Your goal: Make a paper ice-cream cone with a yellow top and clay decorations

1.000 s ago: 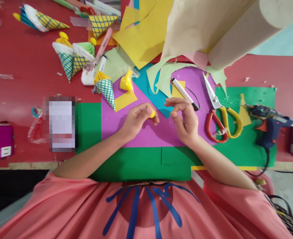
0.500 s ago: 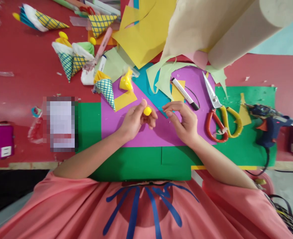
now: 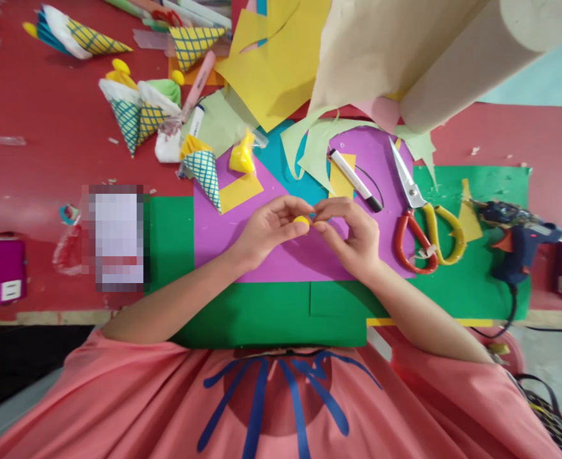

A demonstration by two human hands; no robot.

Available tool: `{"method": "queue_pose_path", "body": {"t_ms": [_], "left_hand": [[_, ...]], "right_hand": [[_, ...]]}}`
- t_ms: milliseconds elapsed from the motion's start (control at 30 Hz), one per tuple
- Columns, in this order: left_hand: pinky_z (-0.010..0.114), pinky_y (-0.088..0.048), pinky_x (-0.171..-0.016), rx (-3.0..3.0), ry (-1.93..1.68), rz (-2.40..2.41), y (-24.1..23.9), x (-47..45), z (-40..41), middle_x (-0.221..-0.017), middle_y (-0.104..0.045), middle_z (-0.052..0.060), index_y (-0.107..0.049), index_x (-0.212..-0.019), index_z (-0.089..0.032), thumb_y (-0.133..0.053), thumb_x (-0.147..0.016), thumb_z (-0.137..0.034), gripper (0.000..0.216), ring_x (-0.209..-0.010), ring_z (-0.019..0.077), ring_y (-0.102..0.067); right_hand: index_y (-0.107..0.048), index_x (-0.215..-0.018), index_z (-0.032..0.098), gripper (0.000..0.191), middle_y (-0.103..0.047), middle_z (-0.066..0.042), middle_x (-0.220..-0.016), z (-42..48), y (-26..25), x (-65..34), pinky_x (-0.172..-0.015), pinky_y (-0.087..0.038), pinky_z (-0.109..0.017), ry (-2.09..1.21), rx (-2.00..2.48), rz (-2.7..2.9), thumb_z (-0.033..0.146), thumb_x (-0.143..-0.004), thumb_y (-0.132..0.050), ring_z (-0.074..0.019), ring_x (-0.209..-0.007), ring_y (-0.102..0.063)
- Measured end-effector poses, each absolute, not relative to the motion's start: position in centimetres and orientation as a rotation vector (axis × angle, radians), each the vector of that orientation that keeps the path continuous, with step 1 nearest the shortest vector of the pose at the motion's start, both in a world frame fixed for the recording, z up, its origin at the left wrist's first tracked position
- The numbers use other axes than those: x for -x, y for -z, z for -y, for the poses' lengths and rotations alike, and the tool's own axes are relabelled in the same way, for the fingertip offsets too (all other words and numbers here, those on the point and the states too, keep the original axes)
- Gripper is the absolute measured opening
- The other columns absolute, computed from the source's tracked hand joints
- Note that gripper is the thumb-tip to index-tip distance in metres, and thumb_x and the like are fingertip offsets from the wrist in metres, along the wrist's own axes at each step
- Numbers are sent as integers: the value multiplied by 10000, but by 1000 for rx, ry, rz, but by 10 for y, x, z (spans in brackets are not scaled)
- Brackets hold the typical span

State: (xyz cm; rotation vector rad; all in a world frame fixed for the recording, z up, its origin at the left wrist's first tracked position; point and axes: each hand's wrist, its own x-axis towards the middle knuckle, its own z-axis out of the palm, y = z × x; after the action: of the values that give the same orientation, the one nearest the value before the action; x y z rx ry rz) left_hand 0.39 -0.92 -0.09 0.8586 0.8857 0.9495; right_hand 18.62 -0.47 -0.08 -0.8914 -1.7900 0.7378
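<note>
Between the thumb and fingers of my left hand (image 3: 266, 234) sits a small yellow ball (image 3: 302, 222), apparently soft clay. My right hand (image 3: 350, 233) is closed in a pinch, its fingertips right against the left fingers beside the ball; what they hold, if anything, is too small to make out. Both hands are above a purple sheet (image 3: 271, 264). Just beyond them lie a clear bag of yellow clay (image 3: 243, 154) and a paper cone with blue lattice lines and an orange top (image 3: 203, 169).
To the right are scissors (image 3: 412, 204) with red and yellow handles, a marker (image 3: 356, 180) and a glue gun (image 3: 517, 245) with its cord. More decorated cones (image 3: 140, 115) lie at upper left. A large paper roll (image 3: 472, 64) and yellow paper (image 3: 281, 70) fill the back.
My left hand has turned and brought the yellow ball right, up to the right fingertips. The right hand has barely moved.
</note>
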Motion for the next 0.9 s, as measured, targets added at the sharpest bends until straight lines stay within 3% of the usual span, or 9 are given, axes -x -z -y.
{"method": "queue_pose_path", "body": {"t_ms": [100,233,400,467,533,667,800,900], "left_hand": [[209,-559,-760,-770,-926,-819,-3,-6,8,-934,-758,-4,-600,-1026,-225,-839,-738,-337,391,-916,131,-729],[236,-580,-743,-697,-853,-756,-5,-7,9,-909,-765,-9,-535,-1061,-237,-836,-742,-329,448,-904,161,-751],[281,-600,-796,-701,-845,-721,-2,-5,9,-995,-764,55,-580,-1129,-217,-791,-727,-567,573,-961,207,-752],[299,-605,-812,-740,-821,-741,-2,-6,9,-997,-763,76,-624,-1096,-190,-775,-712,-623,598,-967,224,-751],[295,-606,-806,-788,-801,-794,-1,-6,10,-949,-769,73,-668,-1015,-172,-792,-719,-575,515,-944,220,-755],[256,-598,-686,-777,-780,-861,-1,-6,11,-850,-773,52,-706,-923,-169,-796,-743,-508,394,-808,188,-759],[247,-598,-739,-779,-792,-819,1,-5,12,-904,-783,60,-734,-943,-178,-773,-768,-523,389,-840,177,-759],[319,-610,-835,-784,-790,-771,2,-5,12,-984,-782,101,-732,-985,-164,-704,-777,-641,521,-935,228,-757]], "right_hand": [[-636,-1133,250,264,-719,-68,-1045,2,4,-186,-847,-604,-390,-653,831,1818,319,-885,-694,-215,-1021,-697],[-649,-1202,288,337,-664,-88,-1217,2,8,-188,-901,-596,-440,-593,845,1918,356,-876,-705,-249,-1133,-664],[-679,-1165,319,267,-638,-67,-1278,4,9,-190,-922,-593,-447,-588,857,1962,317,-898,-678,-251,-1173,-640],[-667,-1183,329,279,-627,-62,-1298,4,9,-191,-940,-590,-455,-563,843,1976,301,-906,-664,-252,-1176,-639],[-632,-1239,335,326,-606,-67,-1327,3,8,-190,-962,-585,-471,-556,847,2008,301,-915,-649,-261,-1204,-629],[-506,-1388,310,550,-540,-104,-1415,1,6,-188,-1033,-550,-519,-626,838,2027,437,-882,-682,-293,-1273,-591],[-622,-1214,291,352,-592,-96,-1342,0,6,-189,-990,-576,-490,-598,834,1973,388,-883,-695,-280,-1232,-620],[-658,-1134,296,251,-617,-82,-1298,1,7,-191,-946,-594,-469,-547,846,1967,337,-889,-693,-271,-1200,-636]]}}
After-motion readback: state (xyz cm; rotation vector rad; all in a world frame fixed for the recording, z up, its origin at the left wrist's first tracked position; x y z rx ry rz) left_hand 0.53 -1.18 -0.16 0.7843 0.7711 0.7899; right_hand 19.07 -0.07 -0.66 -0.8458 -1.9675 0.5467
